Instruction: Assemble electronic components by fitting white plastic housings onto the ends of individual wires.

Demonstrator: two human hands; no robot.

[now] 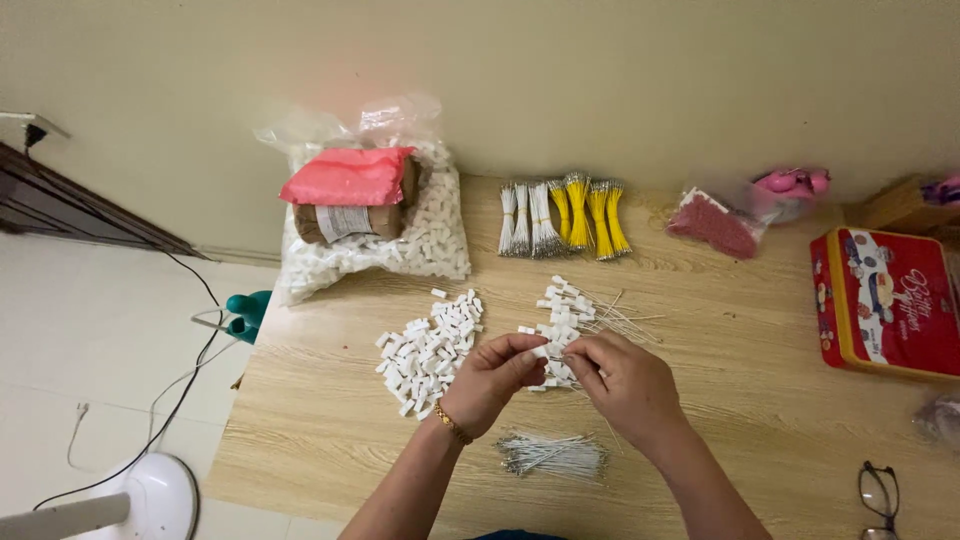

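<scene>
Left hand (497, 378) and right hand (625, 383) pinching one white connector (541, 351), two connector piles (432, 350), six wire bundles (563, 216)

This looks like a room in a home used for small piecework assembly, not a factory or shop. A light wood-grain table (760, 400) stands against a plain cream wall (600, 70), with a pale tiled floor (90, 340) beside it. Household things sit about: a white fan base (150, 500) with trailing cords (190, 370) on the floor, a red biscuit tin (885, 300), and a pair of glasses (878, 495). The work stock is spread by hand on the table: a plastic bag of small white connectors (430, 235), loose heaps of them (430, 345), and bundles of white and yellow wires (565, 215).
</scene>
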